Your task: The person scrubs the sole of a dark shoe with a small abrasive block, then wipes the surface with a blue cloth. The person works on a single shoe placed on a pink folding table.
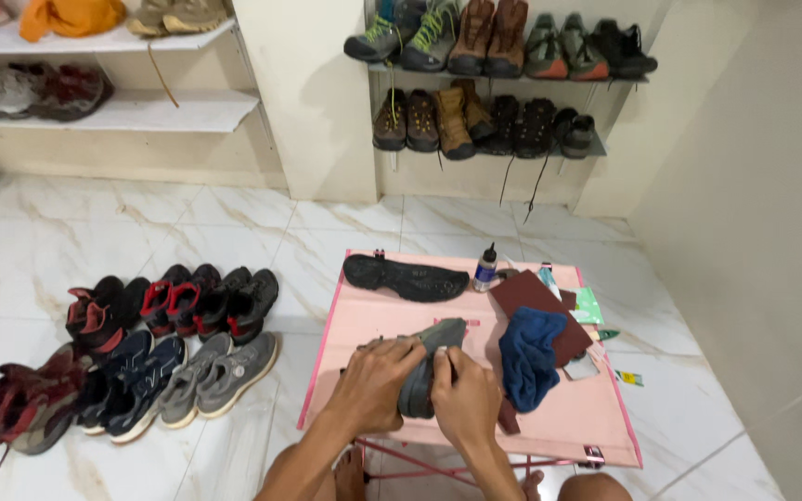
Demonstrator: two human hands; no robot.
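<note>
A grey shoe (424, 366) is being held over the near part of the pink worktop (364, 325), the left hand (375, 382) and the right hand (464, 397) both closing their fingers around it from either side. A detached black sole (406, 277) is lying farther back, a small glue bottle (485, 268) standing just beside it, and a blue cloth (528, 357) is resting to the right. The shoe could slip if the grip loosens, and an elbow could be knocking the upright bottle over onto the worktop.
</note>
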